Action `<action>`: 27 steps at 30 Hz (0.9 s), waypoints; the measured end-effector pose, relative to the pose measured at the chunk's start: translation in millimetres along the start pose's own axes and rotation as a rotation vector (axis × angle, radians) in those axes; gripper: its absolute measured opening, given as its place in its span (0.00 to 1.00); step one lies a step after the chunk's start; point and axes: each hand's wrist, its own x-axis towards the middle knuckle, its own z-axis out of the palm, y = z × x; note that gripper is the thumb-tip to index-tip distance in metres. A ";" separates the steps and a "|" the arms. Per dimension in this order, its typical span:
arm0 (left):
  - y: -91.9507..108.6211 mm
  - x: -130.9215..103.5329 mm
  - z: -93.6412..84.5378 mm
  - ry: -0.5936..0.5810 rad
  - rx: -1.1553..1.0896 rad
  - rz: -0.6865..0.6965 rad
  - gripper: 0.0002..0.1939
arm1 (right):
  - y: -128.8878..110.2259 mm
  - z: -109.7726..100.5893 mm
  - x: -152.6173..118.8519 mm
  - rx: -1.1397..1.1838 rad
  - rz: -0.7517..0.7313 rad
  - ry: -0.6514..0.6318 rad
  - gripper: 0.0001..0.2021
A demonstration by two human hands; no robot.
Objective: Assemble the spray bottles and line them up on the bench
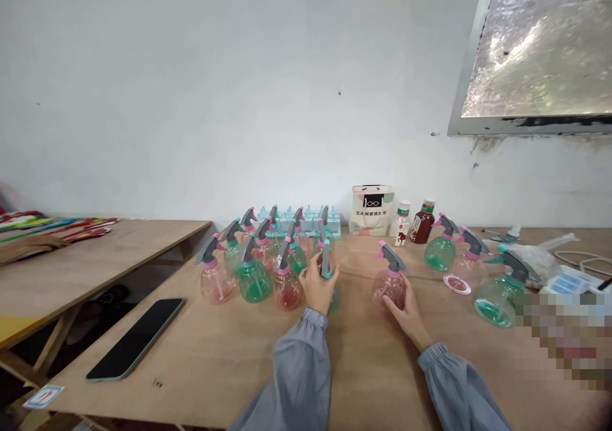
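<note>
My left hand is closed around the neck of a green spray bottle with a grey trigger head, at the front right of a cluster. My hand hides much of that bottle. To the right, my right hand grips the round body of a pink spray bottle, which stands slightly apart. In the cluster beside my left hand are several pink and green bottles, among them a pink spray bottle and a green spray bottle. Some hold coloured tubes inside.
Right of my hands stand two green spray bottles, one nearer, and a pink one. Behind are a light-blue rack, a paper bag, a white bottle and a brown bottle. A phone lies left.
</note>
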 end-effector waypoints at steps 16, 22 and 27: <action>50.2 -74.6 26.2 -0.421 -0.335 0.048 0.39 | -35.1 10.3 -46.2 -0.154 -0.260 -0.093 0.25; 44.9 -59.4 17.1 -0.418 -0.364 0.037 0.29 | -45.9 -1.3 -53.9 -0.135 -0.236 -0.189 0.21; 37.1 -55.7 14.0 -0.356 -0.378 0.066 0.26 | -37.2 -33.1 -33.7 -0.184 -0.232 0.189 0.09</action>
